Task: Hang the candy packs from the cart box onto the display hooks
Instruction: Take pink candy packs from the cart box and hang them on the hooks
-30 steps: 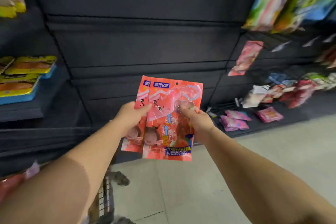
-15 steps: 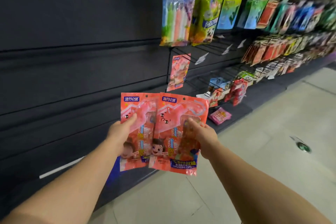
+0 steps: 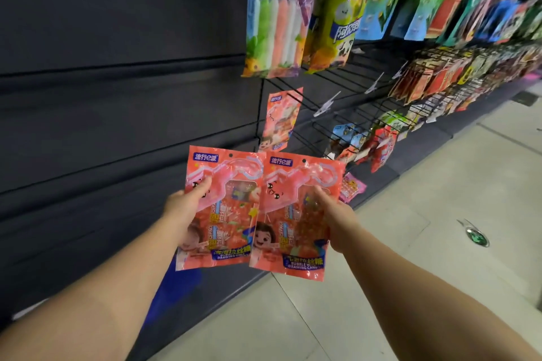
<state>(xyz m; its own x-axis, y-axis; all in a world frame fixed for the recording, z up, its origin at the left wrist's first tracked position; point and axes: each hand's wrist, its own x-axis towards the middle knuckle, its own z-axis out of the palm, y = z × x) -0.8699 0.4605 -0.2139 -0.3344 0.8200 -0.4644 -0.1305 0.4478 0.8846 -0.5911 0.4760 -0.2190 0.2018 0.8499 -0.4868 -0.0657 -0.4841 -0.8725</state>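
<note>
I hold two pink-red candy packs upright, side by side, in front of a dark shelf wall. My left hand point(image 3: 183, 208) grips the left candy pack point(image 3: 231, 223) by its left edge. My right hand point(image 3: 337, 214) grips the right candy pack point(image 3: 290, 231) by its right side. Each pack has a small hang hole near its top. One matching pack point(image 3: 281, 117) hangs on a display hook point(image 3: 296, 97) just above and beyond the two I hold. The cart and its box are out of view.
Black wire hooks point(image 3: 346, 97) with white price tags jut from the rack to the right, some bare. Larger bright candy bags point(image 3: 278, 14) hang above. Rows of packs fill the rack toward the far right. A pale tiled floor point(image 3: 410, 243) with a round drain point(image 3: 478, 237) lies below.
The view swung right along the shelf, from the cart to the hook rack. My hands spread the two overlapped packs apart, so they now sit side by side, closer to the hanging pack.
</note>
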